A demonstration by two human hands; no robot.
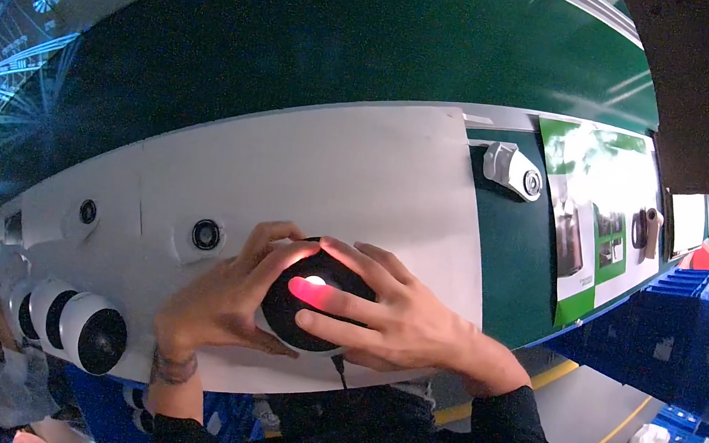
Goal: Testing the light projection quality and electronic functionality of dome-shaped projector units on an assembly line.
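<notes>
Head view: a fisheye look down at a workbench, with straight edges bent and the rim of the picture dark.
Green belt [327,41]: a broad dark green band across the top; its far end is lost in glare at the left.
White panel [324,180]: a long pale surface below the belt, with two small black round sockets [206,234] set into it; its left end fades into blur.
Blue crates [691,321]: stacked at the right, cut off by the dark rim; more lie lower right, too small to make out.
Green and white sheets [600,223]: posted on the right, washed out by light.
Dome device [315,308]: a round black unit sitting on the white panel near its lower edge, at the picture's centre, with a red glow on its face; the fingers hide most of its outline, and a thin dark cable shows below it.
Left hand [221,302]: curled around the dome's left side, thumb and fingers pressed on it, gripping.
Right hand [400,317]: laid over the dome's right side, fingers spread across the front, gripping it too.
White round units [91,333]: a row at the lower left with black faces, partly overlapping one another; the farthest ones are hard to tell apart.
White bracket [511,168]: a small fitting at the panel's right end.
</notes>
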